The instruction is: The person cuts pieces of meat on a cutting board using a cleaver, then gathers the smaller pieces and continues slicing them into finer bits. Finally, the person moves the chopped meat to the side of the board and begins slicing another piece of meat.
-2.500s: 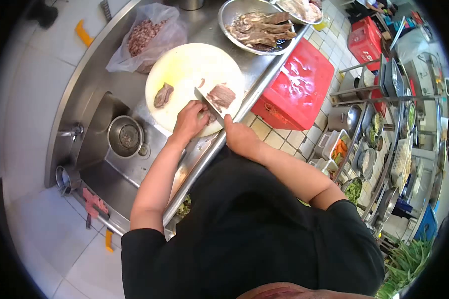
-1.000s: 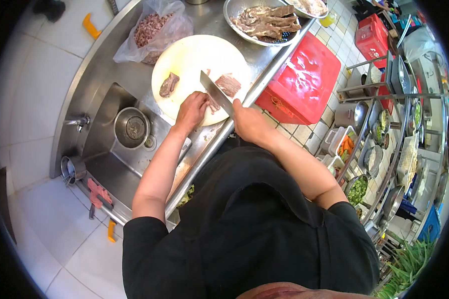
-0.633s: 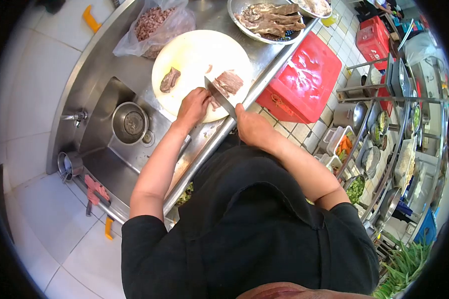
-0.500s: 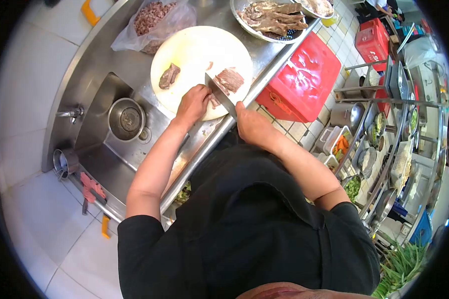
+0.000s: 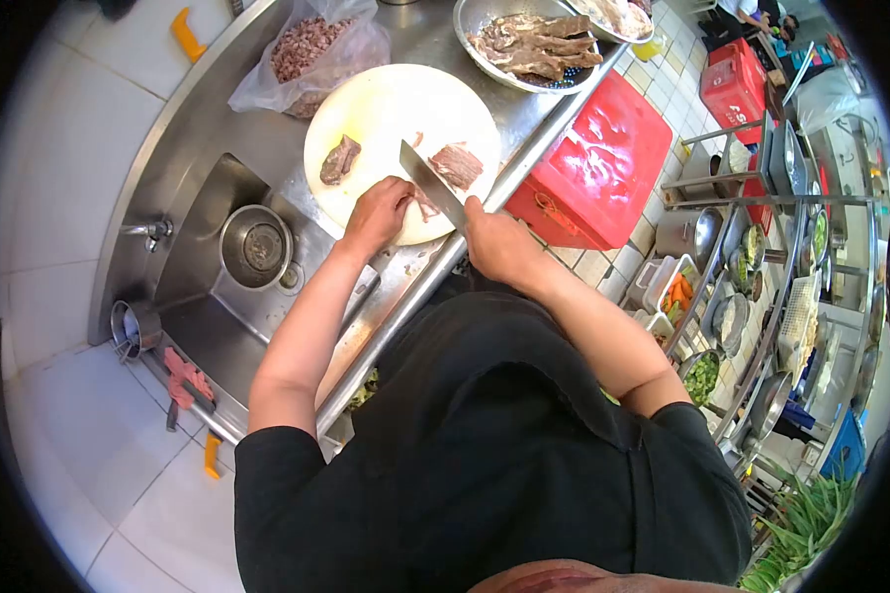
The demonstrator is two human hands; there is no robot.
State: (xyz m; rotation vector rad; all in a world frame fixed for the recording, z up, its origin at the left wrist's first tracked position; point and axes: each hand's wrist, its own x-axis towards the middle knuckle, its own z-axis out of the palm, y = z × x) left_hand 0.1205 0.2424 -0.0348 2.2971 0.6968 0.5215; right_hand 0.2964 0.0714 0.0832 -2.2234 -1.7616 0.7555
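One round white cutting board (image 5: 391,94) carries everything: the left hand (image 5: 381,210), fingers bunched, pins small pale-brown meat strips (image 5: 427,205), too jumbled to count; the right hand (image 5: 494,240) wraps one broad steel knife (image 5: 432,186). Soft, light, probably slippery, they want tucked fingertips. Two larger brown meat chunks (image 5: 340,160) flank them.

I make it one camera, worn on the head, tipped steeply down past the wearer's black shirt (image 5: 504,445), which crowds the near foreground. Faces the steel counter (image 5: 410,44), front edge slanting lower left to upper right, round board (image 5: 396,99) fairly near, above centre. Lens very wide: dark-rimmed round field reaches beyond that edge to shelving (image 5: 781,199), far right.
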